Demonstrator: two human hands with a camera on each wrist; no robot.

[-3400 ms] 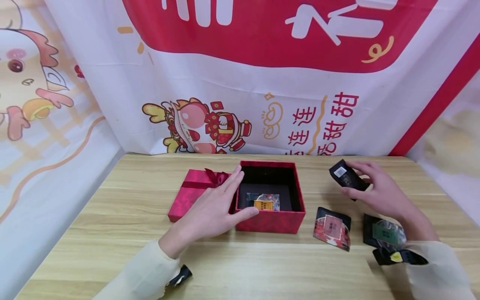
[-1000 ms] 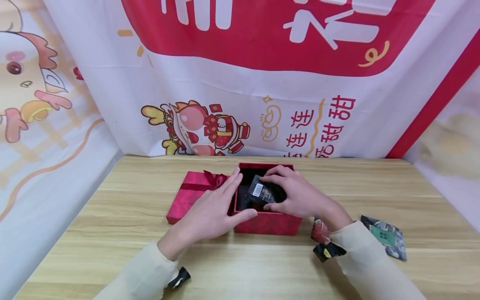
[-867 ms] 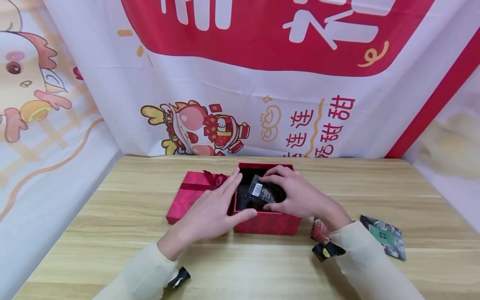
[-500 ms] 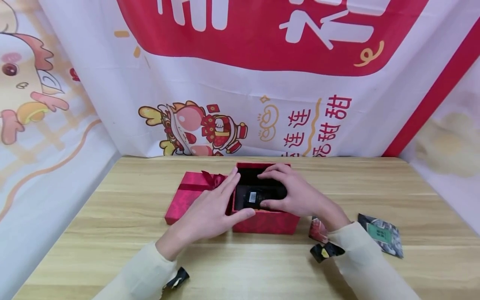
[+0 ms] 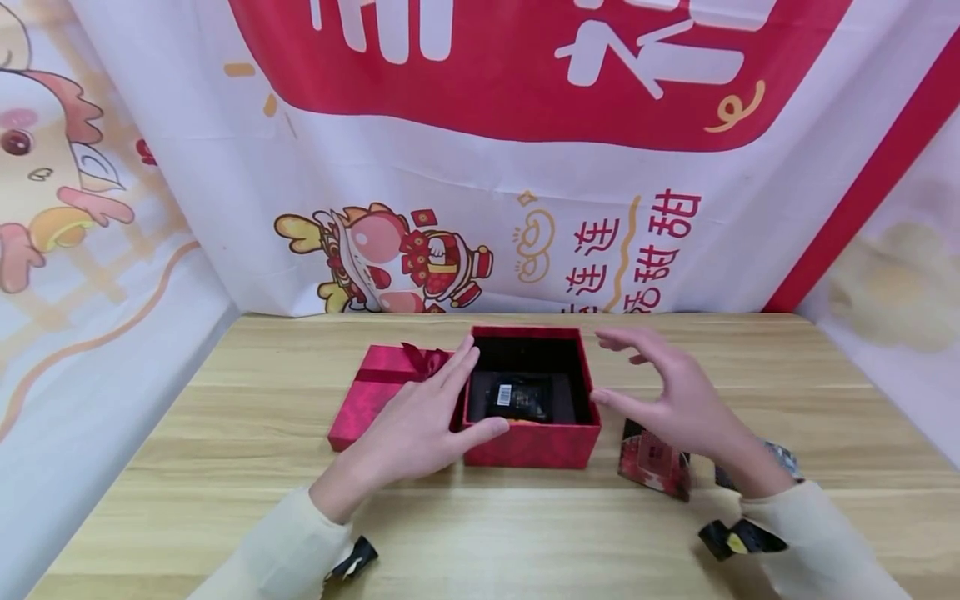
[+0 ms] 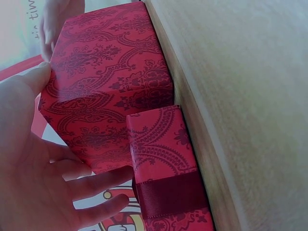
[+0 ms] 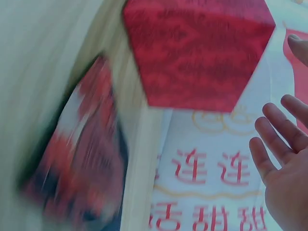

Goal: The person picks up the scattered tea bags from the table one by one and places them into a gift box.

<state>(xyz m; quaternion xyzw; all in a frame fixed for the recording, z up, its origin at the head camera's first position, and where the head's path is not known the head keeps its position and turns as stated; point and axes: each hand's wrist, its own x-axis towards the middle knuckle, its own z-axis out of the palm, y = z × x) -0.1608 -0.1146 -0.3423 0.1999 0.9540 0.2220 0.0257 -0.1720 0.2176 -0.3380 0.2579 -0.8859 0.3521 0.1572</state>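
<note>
A red patterned gift box (image 5: pixel 528 447) stands lidless on the table. In it a black sachet with a white barcode label (image 5: pixel 528 402) lies over another packet, of which an orange sliver shows. My left hand (image 5: pixel 408 421) touches the box's left side with fingers extended; in the left wrist view its thumb is at the box's rim. My right hand (image 5: pixel 678 396) hovers just right of the box, fingers spread and holding nothing. Below it lies a red sachet (image 5: pixel 654 462), blurred in the right wrist view. A grey-and-green sachet (image 5: pixel 782 457) is mostly hidden behind my right wrist.
The red box lid (image 5: pixel 371 392) with a ribbon bow lies left of the box, partly under my left hand. A printed cloth (image 5: pixel 450 167) hangs along the table's back edge. Black straps (image 5: pixel 738 540) hang at both wrists.
My right hand brought the black sachet from the right into the box, let go of it, then moved out to the right. The sachet now lies flat. My left hand stays at the box.
</note>
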